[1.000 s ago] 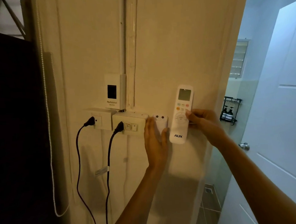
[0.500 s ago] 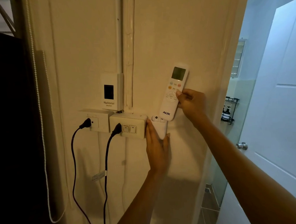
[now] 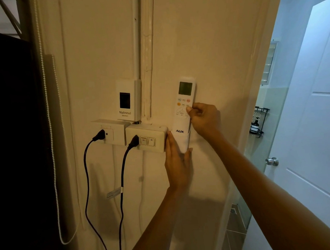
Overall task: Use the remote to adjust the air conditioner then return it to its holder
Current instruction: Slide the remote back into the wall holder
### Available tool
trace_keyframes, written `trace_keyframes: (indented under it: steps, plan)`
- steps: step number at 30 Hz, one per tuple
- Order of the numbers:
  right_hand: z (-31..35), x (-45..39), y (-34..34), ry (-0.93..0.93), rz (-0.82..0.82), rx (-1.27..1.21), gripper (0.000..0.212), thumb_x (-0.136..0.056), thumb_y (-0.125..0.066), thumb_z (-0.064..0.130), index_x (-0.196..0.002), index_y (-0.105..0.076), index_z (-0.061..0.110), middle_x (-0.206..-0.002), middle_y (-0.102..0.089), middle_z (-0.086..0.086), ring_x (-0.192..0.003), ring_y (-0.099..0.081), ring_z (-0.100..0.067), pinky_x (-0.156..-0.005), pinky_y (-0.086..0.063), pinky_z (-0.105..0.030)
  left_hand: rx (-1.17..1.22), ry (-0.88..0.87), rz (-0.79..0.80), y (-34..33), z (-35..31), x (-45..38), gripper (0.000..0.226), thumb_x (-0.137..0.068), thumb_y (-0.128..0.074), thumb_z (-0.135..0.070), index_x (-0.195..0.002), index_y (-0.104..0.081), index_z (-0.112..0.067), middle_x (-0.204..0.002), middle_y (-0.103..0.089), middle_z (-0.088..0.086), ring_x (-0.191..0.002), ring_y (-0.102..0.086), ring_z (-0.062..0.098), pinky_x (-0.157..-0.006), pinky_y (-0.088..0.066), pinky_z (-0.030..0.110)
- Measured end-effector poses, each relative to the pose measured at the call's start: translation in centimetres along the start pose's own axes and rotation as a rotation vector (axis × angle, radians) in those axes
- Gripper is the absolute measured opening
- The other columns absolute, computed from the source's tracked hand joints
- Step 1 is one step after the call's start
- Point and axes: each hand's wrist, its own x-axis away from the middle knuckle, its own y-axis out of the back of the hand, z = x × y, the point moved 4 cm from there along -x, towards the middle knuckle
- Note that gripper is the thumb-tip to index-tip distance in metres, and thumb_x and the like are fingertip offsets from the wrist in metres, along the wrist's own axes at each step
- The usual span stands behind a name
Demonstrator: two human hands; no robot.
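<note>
The white AUX remote (image 3: 184, 105) stands upright against the wall, its lower end inside the white wall holder (image 3: 183, 142). My right hand (image 3: 203, 118) grips the remote's right edge, thumb on the buttons. My left hand (image 3: 177, 161) lies flat against the wall, fingers up the holder's left side and thumb under its bottom. The holder's lower part is partly hidden by my left hand.
A switch box (image 3: 147, 138) with a black plug sits just left of the holder, a second socket (image 3: 110, 133) further left, a National breaker box (image 3: 128, 100) above. Two black cables (image 3: 122, 191) hang down. A white door (image 3: 310, 138) with a knob stands open on the right.
My right hand brought the tilted remote down from above the holder and slid its lower end in. It now stands upright. My left hand stayed at the holder.
</note>
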Motion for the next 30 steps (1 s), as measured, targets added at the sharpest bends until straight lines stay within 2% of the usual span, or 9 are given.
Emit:
trace_keyframes:
  steps: [5, 9, 14, 18, 22, 25, 30]
  plan:
    - [-0.3, 0.3, -0.2, -0.002, 0.038, 0.036, 0.031, -0.088, -0.056, 0.025, -0.114, -0.062, 0.010, -0.119, -0.066, -0.011, -0.106, -0.064, -0.027, -0.076, -0.049, -0.028, 0.006, 0.019, -0.007, -0.2, 0.0, -0.1, 0.083, -0.085, -0.064, -0.022, -0.146, -0.007, -0.016, -0.155, -0.018, 0.006, -0.143, -0.019, 0.023, -0.106, -0.027, 0.028]
    - [-0.3, -0.2, -0.3, -0.035, 0.084, 0.085, 0.032, -0.086, -0.059, 0.028, -0.113, -0.063, 0.012, -0.118, -0.067, -0.009, -0.104, -0.064, -0.028, -0.083, -0.051, -0.035, -0.015, 0.019, -0.009, -0.2, 0.0, -0.1, 0.083, -0.085, -0.064, -0.023, -0.146, -0.008, -0.015, -0.155, -0.019, 0.008, -0.143, -0.019, 0.025, -0.108, -0.026, 0.031]
    - [-0.9, -0.1, 0.0, -0.130, 0.034, -0.044, 0.032, -0.079, -0.068, 0.029, -0.104, -0.068, 0.010, -0.108, -0.071, -0.010, -0.092, -0.069, -0.024, -0.085, -0.056, -0.043, -0.022, 0.025, -0.012, -0.2, -0.1, 0.1, 0.082, -0.086, -0.062, -0.023, -0.146, -0.006, -0.017, -0.156, -0.017, 0.006, -0.143, -0.017, 0.025, -0.107, -0.026, 0.031]
    - [-1.4, 0.8, 0.0, -0.150, 0.010, -0.099, 0.025, -0.077, -0.070, 0.029, -0.093, -0.070, 0.009, -0.101, -0.073, -0.010, -0.084, -0.070, -0.019, -0.076, -0.058, -0.032, 0.021, 0.015, -0.005, -0.2, -0.1, 0.1, 0.083, -0.086, -0.063, -0.021, -0.145, -0.004, -0.019, -0.156, -0.017, 0.006, -0.143, -0.017, 0.024, -0.109, -0.025, 0.031]
    - [-1.8, 1.4, -0.2, -0.153, 0.010, -0.070, 0.026, -0.079, -0.068, 0.028, -0.096, -0.070, 0.008, -0.102, -0.072, -0.010, -0.084, -0.069, -0.018, -0.060, -0.048, -0.014, 0.027, 0.019, 0.000, -0.1, -0.1, 0.0, 0.083, -0.087, -0.062, -0.022, -0.146, -0.004, -0.019, -0.156, -0.015, 0.003, -0.144, -0.016, 0.023, -0.109, -0.030, 0.033]
    - [-2.1, 1.5, -0.3, -0.162, 0.022, -0.036, 0.027, -0.079, -0.067, 0.030, -0.095, -0.071, 0.009, -0.102, -0.072, -0.010, -0.078, -0.063, -0.013, -0.055, -0.041, -0.012, 0.028, 0.019, 0.003, 0.0, -0.3, 0.1, 0.083, -0.087, -0.062, -0.021, -0.145, -0.002, -0.021, -0.156, -0.014, 0.004, -0.143, -0.016, 0.023, -0.108, -0.031, 0.033]
    - [-2.3, 1.7, -0.4, -0.173, 0.034, -0.011, 0.027, -0.080, -0.066, 0.030, -0.093, -0.071, 0.007, -0.098, -0.073, -0.012, -0.072, -0.060, -0.012, -0.052, -0.039, -0.014, 0.059, 0.010, 0.007, -0.1, -0.1, 0.1, 0.083, -0.086, -0.063, -0.018, -0.146, -0.006, -0.016, -0.156, -0.015, 0.006, -0.143, -0.018, 0.024, -0.109, -0.030, 0.033]
